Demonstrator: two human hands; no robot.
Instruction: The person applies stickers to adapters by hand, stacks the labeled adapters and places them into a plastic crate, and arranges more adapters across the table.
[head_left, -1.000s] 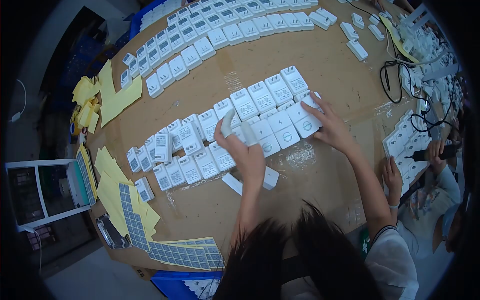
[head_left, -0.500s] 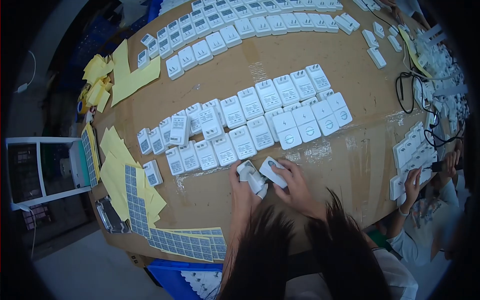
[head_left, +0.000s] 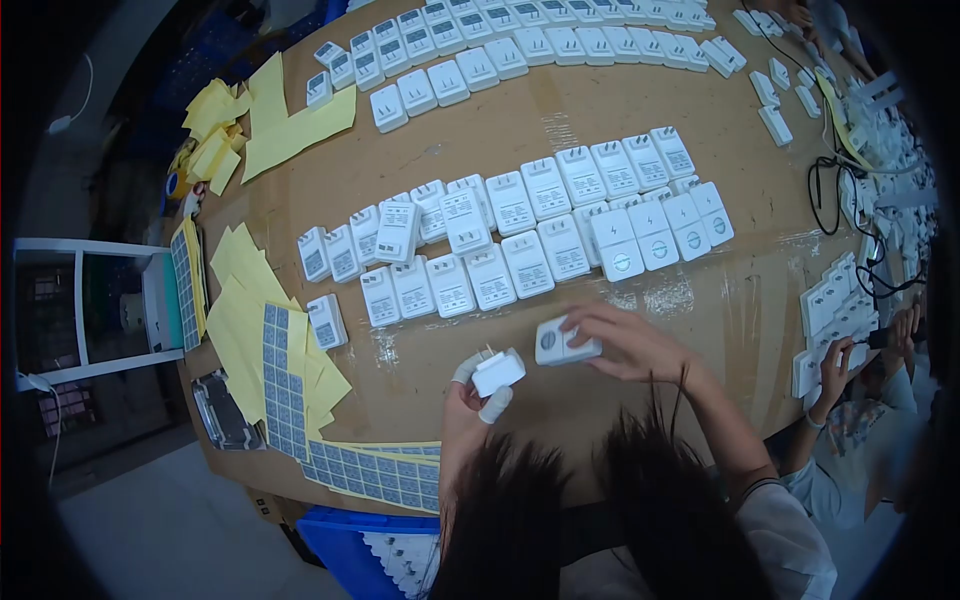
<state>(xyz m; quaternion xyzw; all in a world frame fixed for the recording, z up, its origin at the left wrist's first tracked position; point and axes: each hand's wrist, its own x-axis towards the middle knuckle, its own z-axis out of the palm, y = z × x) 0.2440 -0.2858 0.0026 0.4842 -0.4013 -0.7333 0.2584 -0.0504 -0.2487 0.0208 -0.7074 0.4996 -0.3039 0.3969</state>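
My left hand (head_left: 462, 412) grips a small white plug-in adapter (head_left: 500, 374), its prongs pointing up and away from me. White coverings wrap the thumb and a finger of that hand. To the right, my right hand (head_left: 632, 343) is closed on another white adapter (head_left: 556, 343), which shows a round dark mark on its face. A gap separates the two adapters. Just beyond my hands lie rows of printed-label adapters (head_left: 490, 277), prongs up. At their right end, several adapters with a lightning mark and round green emblem (head_left: 622, 262) lie face up.
More adapter rows (head_left: 480, 68) line the far side. Yellow backing paper (head_left: 235, 300) and grey label sheets (head_left: 375, 474) lie on the left, near a single adapter (head_left: 326, 322). A black cable (head_left: 822, 195) and a co-worker's hands (head_left: 835, 368) are on the right. A blue bin (head_left: 345, 545) stands below the table edge.
My hands have moved apart, the right one shifting right with its adapter. The adapter in my left hand has turned. The camera view has shifted slightly.
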